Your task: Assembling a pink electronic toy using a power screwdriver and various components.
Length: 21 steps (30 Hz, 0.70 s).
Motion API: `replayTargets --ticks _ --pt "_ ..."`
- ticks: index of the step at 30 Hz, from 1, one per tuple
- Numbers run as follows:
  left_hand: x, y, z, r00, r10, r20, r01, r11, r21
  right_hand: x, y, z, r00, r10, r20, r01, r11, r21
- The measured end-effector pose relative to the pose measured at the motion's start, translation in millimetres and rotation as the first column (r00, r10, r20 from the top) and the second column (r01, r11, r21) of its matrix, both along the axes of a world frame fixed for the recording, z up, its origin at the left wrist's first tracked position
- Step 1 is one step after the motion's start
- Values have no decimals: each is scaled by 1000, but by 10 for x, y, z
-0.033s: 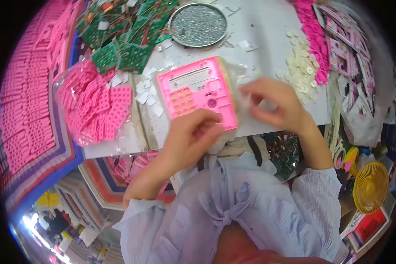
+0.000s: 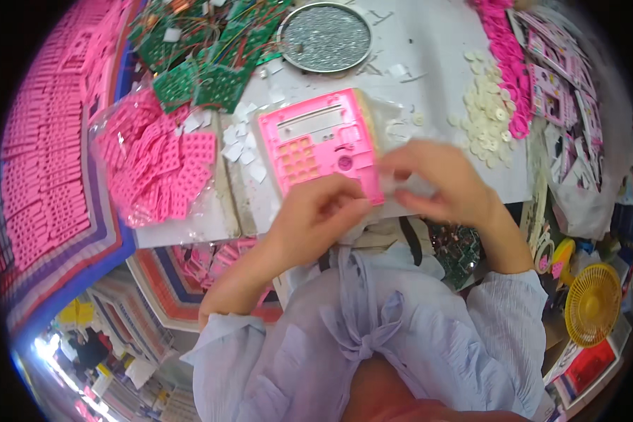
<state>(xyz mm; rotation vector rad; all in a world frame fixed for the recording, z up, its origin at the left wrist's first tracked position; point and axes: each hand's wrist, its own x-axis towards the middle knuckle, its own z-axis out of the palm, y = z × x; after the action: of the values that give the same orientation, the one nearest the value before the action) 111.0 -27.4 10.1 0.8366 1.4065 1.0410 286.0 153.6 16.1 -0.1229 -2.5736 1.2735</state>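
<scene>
A pink plastic casing, with a grid of square openings, a long window and a round hole, lies on a thin pale pad in front of me. Over its near edge rests my left hand, fingers curled and thumb and forefinger pinched together near the right corner. What they pinch is hidden. Close by the casing's right edge is my right hand, its fingers bent and smeared by motion. Whether it holds anything does not show.
A round metal dish of small silvery parts stands beyond the casing. Green circuit boards with wires and a bag of pink keypads lie left. White discs and pink rings lie right. A yellow fan stands lower right.
My right hand has come slightly left and down, nearer the casing's edge. My left hand stays over the near edge, and the whole view has shifted a little.
</scene>
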Motion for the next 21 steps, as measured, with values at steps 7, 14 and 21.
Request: replayTargets --ticks 7,14,21 --pt "50 -176 48 977 69 204 -66 998 -24 -128 -490 70 978 -159 -138 124 965 -231" --pt "235 -292 -148 962 224 -158 -199 967 158 -222 -704 -146 920 -392 -14 362 864 -351" --pt "173 -239 -209 892 381 -243 -305 904 298 -391 -622 -127 940 -336 -60 317 924 -213"
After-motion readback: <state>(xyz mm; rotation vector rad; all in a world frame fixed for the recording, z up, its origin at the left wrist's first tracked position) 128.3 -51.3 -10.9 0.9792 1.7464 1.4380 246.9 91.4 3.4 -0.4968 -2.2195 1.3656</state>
